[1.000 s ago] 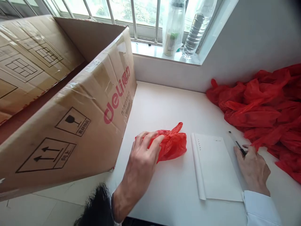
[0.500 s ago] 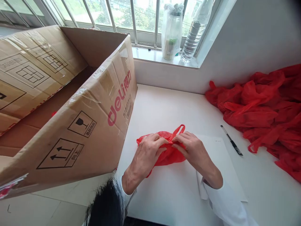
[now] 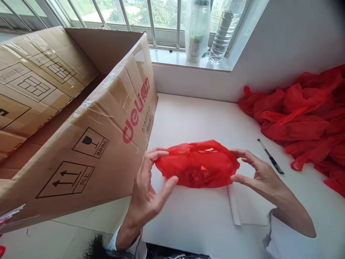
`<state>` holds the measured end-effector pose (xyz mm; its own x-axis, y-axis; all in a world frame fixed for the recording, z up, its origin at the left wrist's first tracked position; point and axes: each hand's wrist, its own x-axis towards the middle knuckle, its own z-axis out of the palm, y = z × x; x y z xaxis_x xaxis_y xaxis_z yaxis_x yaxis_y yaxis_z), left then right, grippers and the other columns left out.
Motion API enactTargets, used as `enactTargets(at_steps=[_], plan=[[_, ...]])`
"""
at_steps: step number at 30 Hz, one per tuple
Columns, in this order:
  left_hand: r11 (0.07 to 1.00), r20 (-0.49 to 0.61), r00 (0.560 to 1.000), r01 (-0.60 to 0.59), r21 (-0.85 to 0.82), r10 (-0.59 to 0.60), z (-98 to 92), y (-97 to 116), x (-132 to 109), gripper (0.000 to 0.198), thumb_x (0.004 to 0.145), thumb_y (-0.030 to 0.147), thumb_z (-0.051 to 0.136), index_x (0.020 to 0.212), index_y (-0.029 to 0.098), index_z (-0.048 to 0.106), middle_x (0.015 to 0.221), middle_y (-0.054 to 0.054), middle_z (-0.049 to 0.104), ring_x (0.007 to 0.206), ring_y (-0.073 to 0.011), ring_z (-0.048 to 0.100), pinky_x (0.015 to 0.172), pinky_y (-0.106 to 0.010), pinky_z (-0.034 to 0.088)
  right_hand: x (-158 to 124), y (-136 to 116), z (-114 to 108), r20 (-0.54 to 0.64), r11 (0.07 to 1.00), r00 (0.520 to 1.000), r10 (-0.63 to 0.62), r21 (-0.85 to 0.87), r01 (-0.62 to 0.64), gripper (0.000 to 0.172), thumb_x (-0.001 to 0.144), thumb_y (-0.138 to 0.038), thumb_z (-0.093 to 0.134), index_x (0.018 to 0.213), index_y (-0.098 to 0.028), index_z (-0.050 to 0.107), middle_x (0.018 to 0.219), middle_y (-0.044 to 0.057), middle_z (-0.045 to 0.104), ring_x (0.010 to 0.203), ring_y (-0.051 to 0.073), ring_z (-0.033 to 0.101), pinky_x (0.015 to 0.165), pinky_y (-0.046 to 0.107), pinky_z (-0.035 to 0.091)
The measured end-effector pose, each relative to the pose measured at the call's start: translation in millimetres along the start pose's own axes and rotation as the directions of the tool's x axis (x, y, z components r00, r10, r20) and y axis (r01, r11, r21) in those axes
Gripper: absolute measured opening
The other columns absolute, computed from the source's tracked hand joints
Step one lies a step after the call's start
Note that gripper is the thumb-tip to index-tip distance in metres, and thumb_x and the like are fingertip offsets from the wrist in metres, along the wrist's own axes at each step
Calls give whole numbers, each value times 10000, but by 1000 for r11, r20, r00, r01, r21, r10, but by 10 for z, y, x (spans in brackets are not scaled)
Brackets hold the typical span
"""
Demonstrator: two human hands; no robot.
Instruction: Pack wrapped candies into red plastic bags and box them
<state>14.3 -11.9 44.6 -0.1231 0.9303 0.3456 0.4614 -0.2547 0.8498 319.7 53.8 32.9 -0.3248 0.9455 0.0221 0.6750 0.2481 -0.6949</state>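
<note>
A red plastic bag is stretched wide above the white table, with an orange spot and something darker showing through it. At its left end is my left hand, fingers behind the edge and thumb spread in front. My right hand has the bag's right end between its fingers and thumb. The left thumb and fingers stand well apart around the bag's corner.
On the left stands a large open cardboard box. A pile of red bags lies at the right, near a black pen and white paper. Bottles stand on the windowsill.
My hands have moved apart from the bunched middle of the bag to its two ends. The bag is now spread wider, and its handle loop no longer sticks up.
</note>
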Motion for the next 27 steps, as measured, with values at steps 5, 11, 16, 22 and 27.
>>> enactTargets(at_steps=[5, 11, 16, 22, 27], plan=[[825, 130, 930, -365, 432, 343, 254, 293, 264, 560, 780, 190, 730, 1299, 157, 524, 1379, -186, 458, 1306, -335, 391, 1093, -523, 350, 290, -501, 189, -78, 993, 990, -119, -22, 118, 369, 819, -431, 677, 1135, -246, 619, 952, 28, 689, 804, 185, 626, 642, 284, 464], [983, -10, 987, -156, 92, 157, 345, 209, 562, 129, 833, 148, 670, 904, 236, 730, 817, 18, 720, 739, -133, 649, 767, -259, 516, 419, -626, 198, -294, 964, 956, -20, 247, 96, 79, 854, -252, 615, 860, -222, 688, 736, -30, 649, 643, 114, 559, 609, 240, 429], [936, -302, 953, -114, -332, 9, 56, 295, 717, 94, 877, 270, 596, 865, 234, 682, 744, 32, 659, 680, -93, 610, 632, -201, 497, 379, -570, -37, -542, 808, 832, 115, 539, 240, 86, 803, -278, 701, 876, -240, 727, 775, -17, 649, 655, 110, 575, 615, 249, 460], [888, -248, 967, -156, -433, 49, -79, 464, 594, 84, 843, 315, 621, 827, 235, 640, 734, 1, 630, 735, -163, 620, 682, -297, 530, 140, -500, -82, -563, 839, 822, 84, 485, 246, 102, 741, -218, 745, 839, -229, 721, 895, 14, 653, 801, 151, 617, 630, 261, 482], [926, -113, 928, -366, -87, 356, 92, 471, -111, 142, 921, 289, 527, 817, 232, 604, 708, 4, 613, 741, -169, 611, 761, -340, 523, 50, -449, 77, -550, 913, 831, 87, 377, 154, 198, 797, -279, 713, 987, -242, 673, 1050, 46, 650, 866, 198, 644, 742, 370, 545]])
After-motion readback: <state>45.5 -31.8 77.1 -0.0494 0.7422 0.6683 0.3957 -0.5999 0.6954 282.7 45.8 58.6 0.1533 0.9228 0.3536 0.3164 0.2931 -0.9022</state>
